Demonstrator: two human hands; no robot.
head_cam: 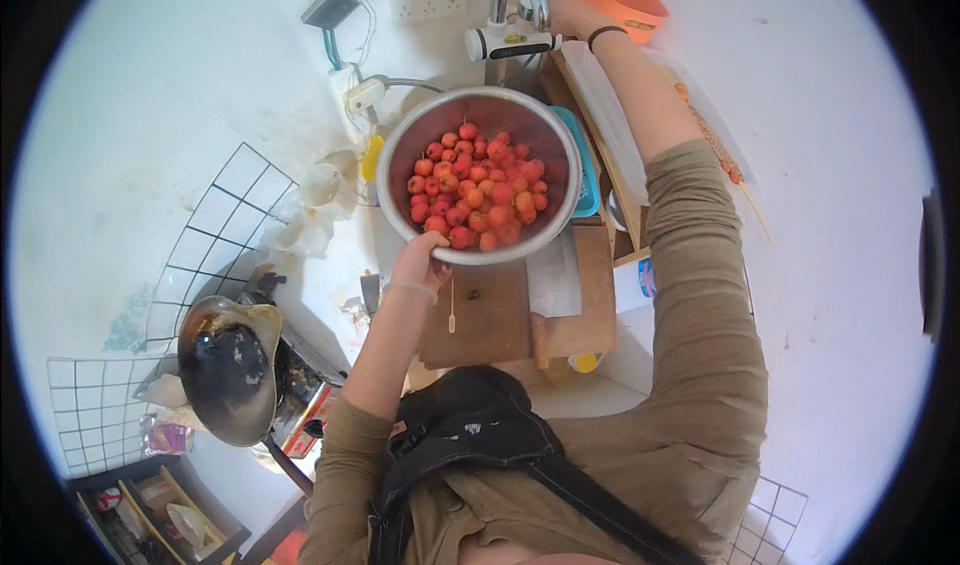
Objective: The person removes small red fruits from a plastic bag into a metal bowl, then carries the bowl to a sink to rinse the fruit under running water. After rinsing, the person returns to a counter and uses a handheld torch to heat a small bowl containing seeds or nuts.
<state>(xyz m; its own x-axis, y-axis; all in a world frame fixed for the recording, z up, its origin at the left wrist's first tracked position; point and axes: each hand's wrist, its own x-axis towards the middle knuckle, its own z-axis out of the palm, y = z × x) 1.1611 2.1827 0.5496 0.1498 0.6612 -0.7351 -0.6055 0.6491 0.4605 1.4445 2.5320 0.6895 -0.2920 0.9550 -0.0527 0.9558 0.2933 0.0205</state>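
Observation:
A large metal basin [571,190] full of red hawthorn fruit [480,182] sits before me, under the faucet's side of the counter. My left hand [422,263] grips its near rim, with the thumb over the edge and the fingers beneath. Farther off, my right arm reaches to the chrome faucet [517,10], which has a white heater body [514,42]. My right hand [574,19] is just right of the faucet, its fingers partly hidden behind it, so I cannot tell what they touch.
An orange plastic basket [622,2] stands behind my right hand. Right of the basin are a blue basket [585,164] and a wooden shelf [634,224]. A brown board [495,332] lies nearer me. A blackened pan [229,370] and a wire grid [217,227] are at left.

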